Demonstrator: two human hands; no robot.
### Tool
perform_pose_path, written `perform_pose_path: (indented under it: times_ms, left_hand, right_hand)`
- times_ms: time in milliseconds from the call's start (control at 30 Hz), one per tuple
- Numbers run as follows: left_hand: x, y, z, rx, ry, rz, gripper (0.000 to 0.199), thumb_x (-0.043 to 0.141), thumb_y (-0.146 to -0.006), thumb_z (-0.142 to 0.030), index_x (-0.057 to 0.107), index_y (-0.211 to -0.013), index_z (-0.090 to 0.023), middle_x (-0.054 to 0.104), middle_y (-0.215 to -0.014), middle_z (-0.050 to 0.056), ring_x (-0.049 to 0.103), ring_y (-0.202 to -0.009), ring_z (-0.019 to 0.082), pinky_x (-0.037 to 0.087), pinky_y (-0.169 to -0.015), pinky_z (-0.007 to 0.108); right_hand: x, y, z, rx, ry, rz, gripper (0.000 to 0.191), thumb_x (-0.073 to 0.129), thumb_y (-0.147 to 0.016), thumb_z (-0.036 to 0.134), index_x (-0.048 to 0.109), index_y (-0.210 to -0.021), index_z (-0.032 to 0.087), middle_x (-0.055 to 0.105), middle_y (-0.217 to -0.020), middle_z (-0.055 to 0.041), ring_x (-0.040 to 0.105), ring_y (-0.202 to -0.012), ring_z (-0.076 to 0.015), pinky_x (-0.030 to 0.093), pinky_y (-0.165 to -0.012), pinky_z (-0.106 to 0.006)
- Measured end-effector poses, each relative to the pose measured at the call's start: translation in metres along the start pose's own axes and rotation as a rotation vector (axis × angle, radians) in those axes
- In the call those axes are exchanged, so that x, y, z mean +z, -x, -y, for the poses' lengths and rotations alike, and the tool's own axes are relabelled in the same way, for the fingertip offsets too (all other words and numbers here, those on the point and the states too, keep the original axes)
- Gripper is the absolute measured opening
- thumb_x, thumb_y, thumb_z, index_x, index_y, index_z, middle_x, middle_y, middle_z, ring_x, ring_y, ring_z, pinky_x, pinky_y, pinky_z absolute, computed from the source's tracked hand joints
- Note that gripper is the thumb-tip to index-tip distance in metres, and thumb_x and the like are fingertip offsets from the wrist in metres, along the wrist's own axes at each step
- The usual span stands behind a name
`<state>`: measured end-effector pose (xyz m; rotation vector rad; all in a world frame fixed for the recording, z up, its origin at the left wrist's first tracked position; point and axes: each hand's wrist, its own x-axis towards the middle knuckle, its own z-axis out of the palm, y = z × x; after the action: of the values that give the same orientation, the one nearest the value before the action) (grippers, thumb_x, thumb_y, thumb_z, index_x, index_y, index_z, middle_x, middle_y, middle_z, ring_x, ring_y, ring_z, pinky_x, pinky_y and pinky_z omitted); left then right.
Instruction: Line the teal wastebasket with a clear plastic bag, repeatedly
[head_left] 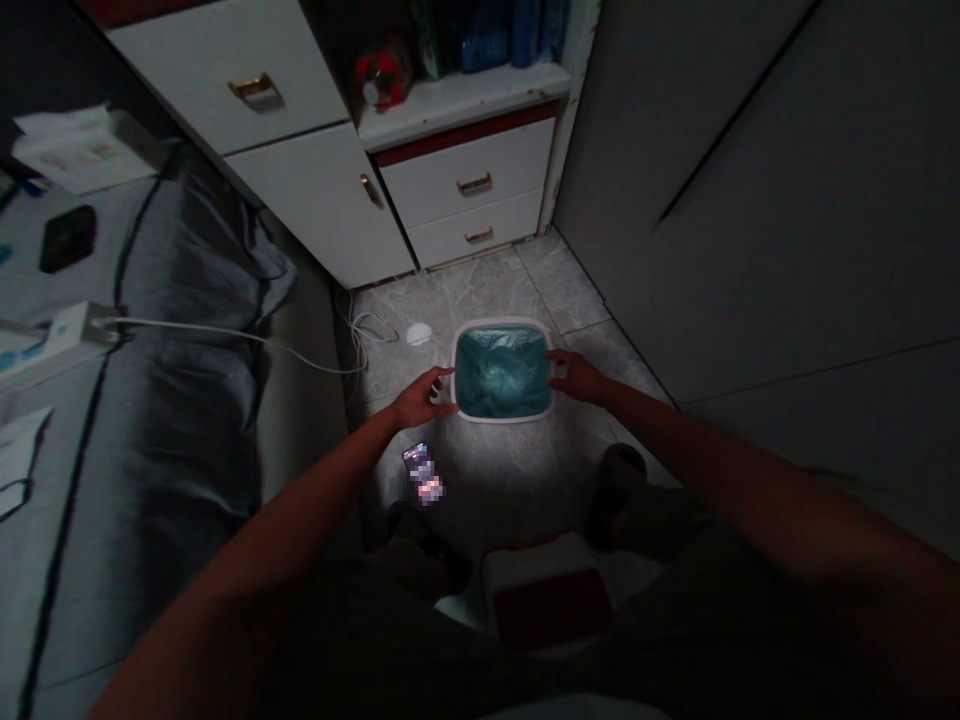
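A small white trash bin stands upright on the tiled floor in front of me, lined with a thin teal plastic bag. My left hand is at the bin's left side, its thumb and forefinger spread against the rim. On the opposite side, my right hand holds the rim with its fingertips reaching over the edge. Both hands grip the bin between them. Some fingers of each hand are hidden or dim in the low light.
A lit phone lies on the floor near my left foot. A white-and-red stool or box sits between my legs. White cabinets stand ahead, a bed at left, with a cable trailing down. Grey panels rise at right.
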<state>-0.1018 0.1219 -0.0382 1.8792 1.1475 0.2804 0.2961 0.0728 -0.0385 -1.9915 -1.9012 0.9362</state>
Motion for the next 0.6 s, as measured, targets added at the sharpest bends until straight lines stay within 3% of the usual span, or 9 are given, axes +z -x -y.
perform_pose_path:
  times_ms: [67, 167, 233, 300, 400, 500, 600]
  left_hand:
    - [0.003, 0.001, -0.005, -0.018, 0.003, 0.021, 0.100, 0.090, -0.069, -0.058, 0.048, -0.154, -0.026, 0.057, -0.116, 0.007, 0.060, -0.096, 0.022, 0.059, -0.081, 0.039]
    - [0.005, -0.001, -0.008, -0.010, 0.003, 0.036, 0.117, 0.092, -0.066, -0.056, 0.034, -0.165, -0.031, 0.052, -0.131, 0.011, 0.060, -0.114, 0.028, 0.059, -0.090, 0.045]
    - [0.005, -0.003, -0.006, -0.023, 0.007, 0.059, 0.125, 0.093, -0.067, -0.055, 0.025, -0.170, -0.033, 0.048, -0.138, 0.014, 0.059, -0.123, 0.031, 0.059, -0.094, 0.047]
    - [0.004, -0.004, -0.005, -0.059, 0.019, 0.090, 0.129, 0.093, -0.068, -0.054, 0.020, -0.172, -0.035, 0.047, -0.140, 0.014, 0.057, -0.128, 0.034, 0.058, -0.097, 0.048]
    - [0.004, -0.004, -0.003, -0.101, 0.037, 0.121, 0.131, 0.093, -0.069, -0.053, 0.015, -0.174, -0.036, 0.046, -0.141, 0.015, 0.056, -0.132, 0.035, 0.058, -0.098, 0.048]
    - [0.004, -0.002, -0.002, -0.128, 0.058, 0.125, 0.131, 0.092, -0.070, -0.056, 0.014, -0.174, -0.037, 0.045, -0.147, 0.015, 0.057, -0.131, 0.034, 0.058, -0.099, 0.048]
    - [0.006, 0.001, 0.000, -0.134, 0.069, 0.120, 0.130, 0.091, -0.072, -0.058, 0.013, -0.173, -0.041, 0.043, -0.155, 0.014, 0.058, -0.130, 0.034, 0.058, -0.100, 0.048]
  right_hand:
    - [-0.010, 0.002, 0.010, -0.010, 0.132, -0.048, 0.065, 0.081, -0.084, 0.025, 0.062, -0.146, 0.024, 0.059, -0.143, -0.0162, 0.057, -0.128, -0.0345, 0.048, -0.107, -0.046]
    - [-0.012, 0.004, 0.036, -0.168, 0.370, -0.154, 0.050, 0.069, -0.093, 0.023, 0.065, -0.143, 0.023, 0.053, -0.153, -0.0184, 0.049, -0.137, -0.0399, 0.041, -0.112, -0.052]
    - [0.001, -0.004, 0.053, -0.292, 0.454, -0.062, 0.038, 0.061, -0.098, 0.022, 0.070, -0.135, 0.021, 0.059, -0.146, -0.0185, 0.052, -0.133, -0.0384, 0.043, -0.109, -0.050]
    - [0.024, -0.023, 0.064, -0.322, 0.464, 0.142, 0.034, 0.064, -0.096, 0.024, 0.073, -0.128, 0.020, 0.066, -0.133, -0.0180, 0.059, -0.124, -0.0371, 0.048, -0.102, -0.047]
    - [0.070, -0.064, 0.070, -0.183, 0.334, 0.359, 0.044, 0.077, -0.085, 0.020, 0.073, -0.129, 0.017, 0.070, -0.128, -0.0174, 0.065, -0.118, -0.0370, 0.053, -0.098, -0.046]
    - [0.111, -0.103, 0.071, -0.009, 0.160, 0.377, 0.053, 0.081, -0.076, 0.008, 0.072, -0.127, 0.016, 0.073, -0.121, -0.0143, 0.067, -0.116, -0.0344, 0.054, -0.099, -0.043]
    - [0.138, -0.125, 0.073, 0.085, 0.100, 0.383, 0.059, 0.084, -0.071, 0.005, 0.070, -0.127, 0.019, 0.074, -0.118, -0.0117, 0.066, -0.116, -0.0316, 0.054, -0.098, -0.040]
